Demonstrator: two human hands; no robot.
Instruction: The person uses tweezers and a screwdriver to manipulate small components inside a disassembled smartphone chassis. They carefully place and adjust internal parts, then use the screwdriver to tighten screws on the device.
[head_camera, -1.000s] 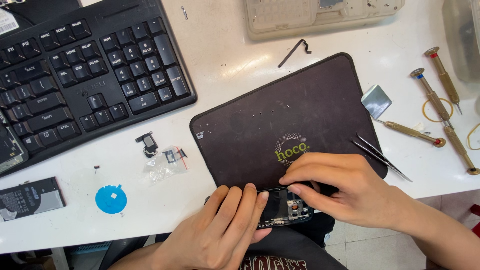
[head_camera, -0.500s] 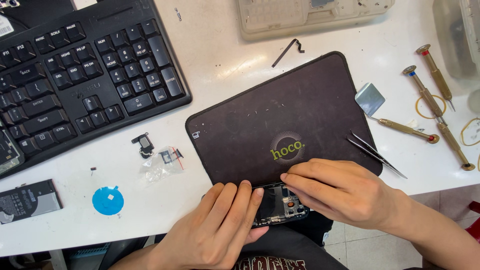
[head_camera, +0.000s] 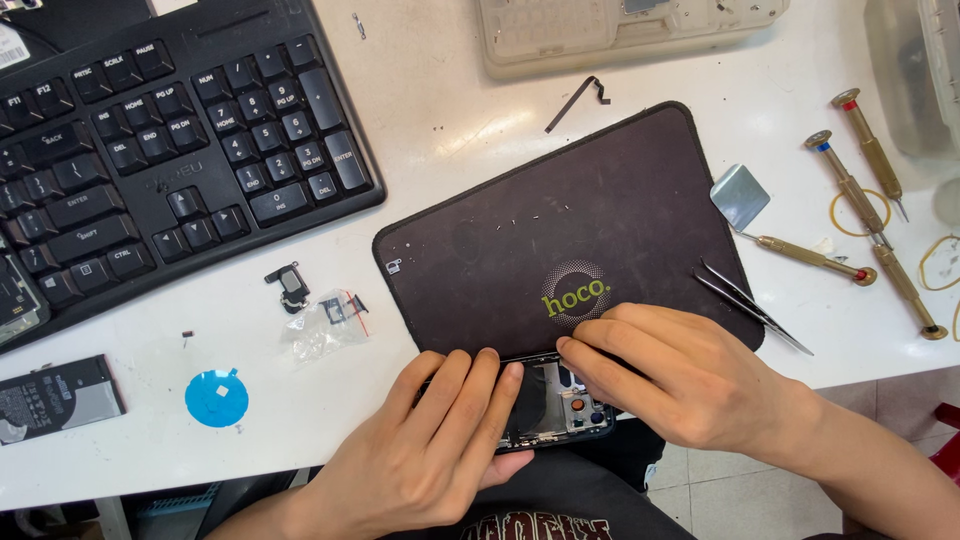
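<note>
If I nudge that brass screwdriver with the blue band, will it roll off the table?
The blue-banded screwdriver has a round, slim shaft, so it would probably roll sideways easily. It lies near the edge of the table, so a push that way looks risky. It looks like metal, probably stiff and fairly heavy for its size.

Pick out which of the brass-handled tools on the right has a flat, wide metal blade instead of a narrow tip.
It is the spatula tool lying nearest the dark mat, its square silver blade by the mat's right edge. The two screwdrivers farther right end in thin tips and carry red and blue rings.

Bare mat (head_camera: 560, 220) ahead; tweezers (head_camera: 752, 306) rt, keyboard (head_camera: 150, 150) lft.
</note>
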